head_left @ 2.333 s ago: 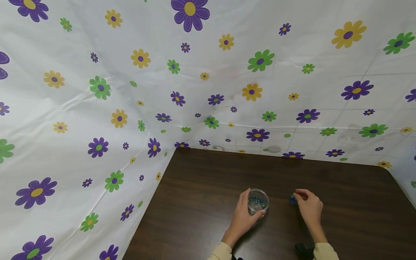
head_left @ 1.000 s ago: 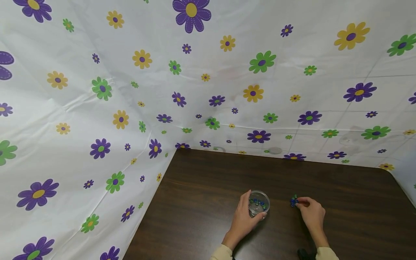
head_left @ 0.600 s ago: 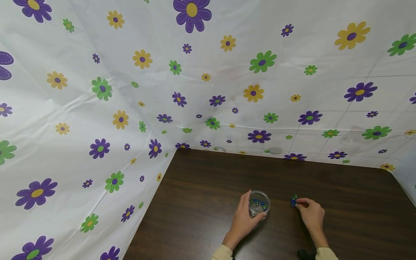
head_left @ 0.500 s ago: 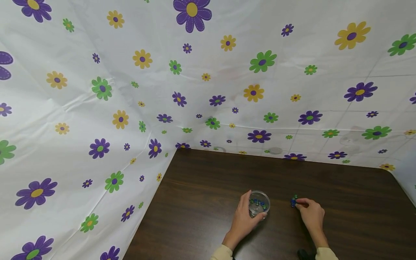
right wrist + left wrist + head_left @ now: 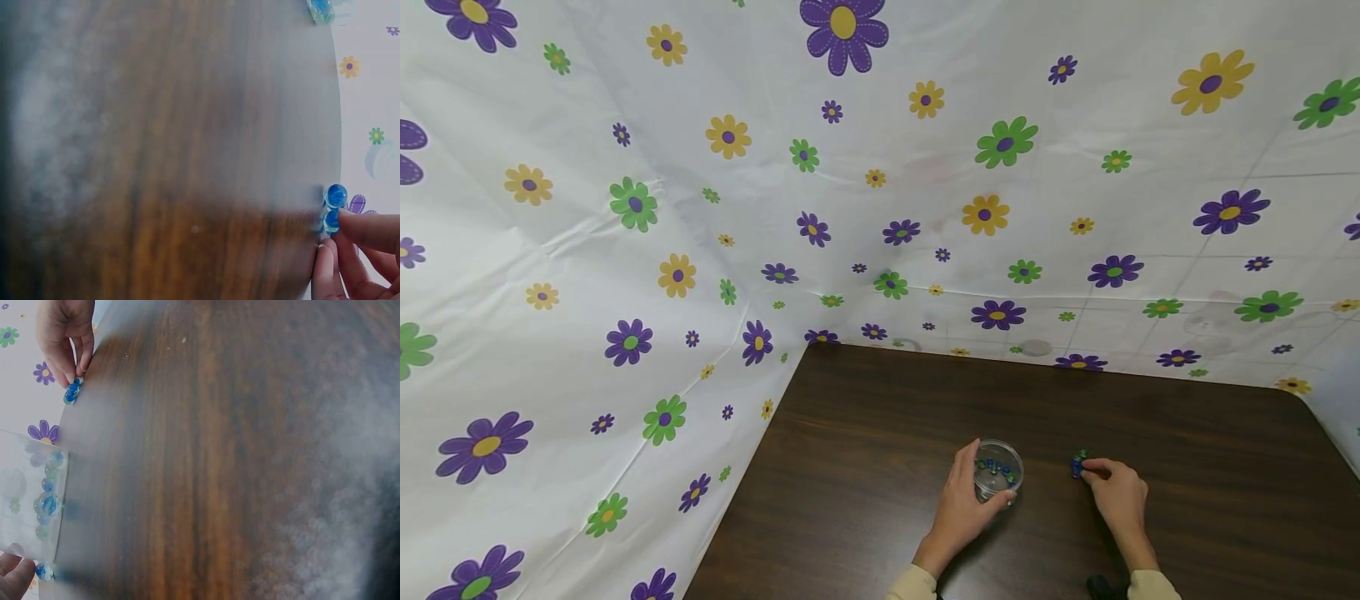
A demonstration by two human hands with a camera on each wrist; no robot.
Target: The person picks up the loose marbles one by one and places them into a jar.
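Note:
My left hand [image 5: 961, 507] grips a clear plastic cup [image 5: 987, 485], thumb on the near side and fingers round the far side. Several blue and green glass marbles [image 5: 997, 468] lie in it. In the left wrist view the cup wall [image 5: 19, 519] shows marbles behind it, and another marble [image 5: 44, 571] shows by the fingertips; whether it is inside I cannot tell. To the right, my right hand [image 5: 1120, 498] pinches a blue marble [image 5: 331, 220] between thumb and fingers. A second blue marble [image 5: 336, 195] touches it, within a small blue and green cluster [image 5: 1078, 463] on the table.
The dark wood-grain table [image 5: 865, 467] meets a white sheet with printed flowers [image 5: 865, 217] at the back and left. A stretch of tabletop lies between cup and cluster. A dark object [image 5: 1105, 587] is by the right wrist.
Since the earliest frame my right hand has shifted slightly toward me and right, uncovering more of the marble cluster. Over the last second both hands stay nearly still; the cup keeps its place.

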